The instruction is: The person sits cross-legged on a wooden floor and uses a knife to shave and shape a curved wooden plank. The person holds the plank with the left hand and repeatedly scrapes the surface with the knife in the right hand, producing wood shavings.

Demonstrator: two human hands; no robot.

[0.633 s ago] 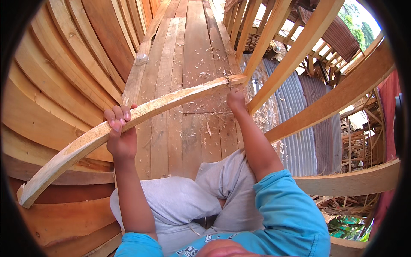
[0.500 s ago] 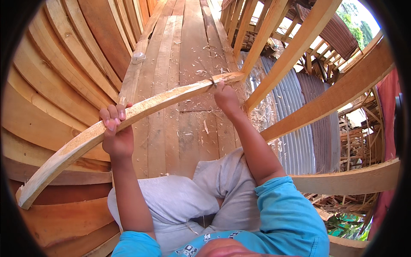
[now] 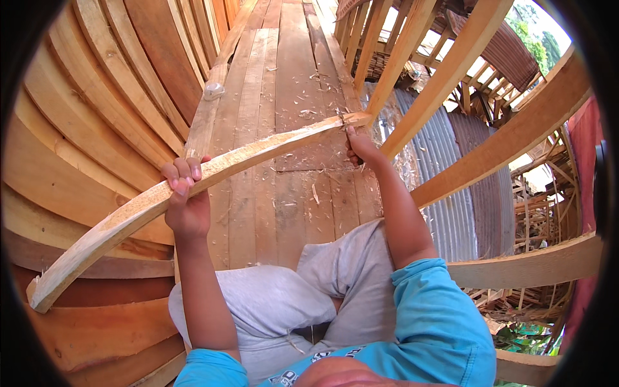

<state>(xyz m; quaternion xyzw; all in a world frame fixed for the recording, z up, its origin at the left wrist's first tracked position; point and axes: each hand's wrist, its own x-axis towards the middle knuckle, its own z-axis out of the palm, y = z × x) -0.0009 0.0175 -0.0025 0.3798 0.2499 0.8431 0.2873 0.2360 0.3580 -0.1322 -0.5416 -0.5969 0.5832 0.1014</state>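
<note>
A long curved wooden beam (image 3: 258, 148) slants across in front of me, its near-left end hanging over the side planks and its far end against an upright rib. Pale, rough-cut wood shows along its top face. My left hand (image 3: 187, 193) is closed around the beam left of its middle, fingers over the top. Close to the far end, my right hand (image 3: 362, 147) is closed on the handle of a knife (image 3: 342, 119). Its thin dark blade is smeared and touches or nearly touches the beam; the handle is mostly hidden in my fist.
Wood shavings (image 3: 315, 193) litter the plank floor (image 3: 251, 213). A small clear plastic container (image 3: 213, 91) sits by the left edge. Curved planks (image 3: 77, 155) wall the left side. Upright ribs (image 3: 445, 80) stand at right, with corrugated metal sheets (image 3: 445, 174) beyond them.
My right hand has shifted right along the beam with the knife, nearer its far end. The left hand keeps its grip. The whole view has shifted slightly.
</note>
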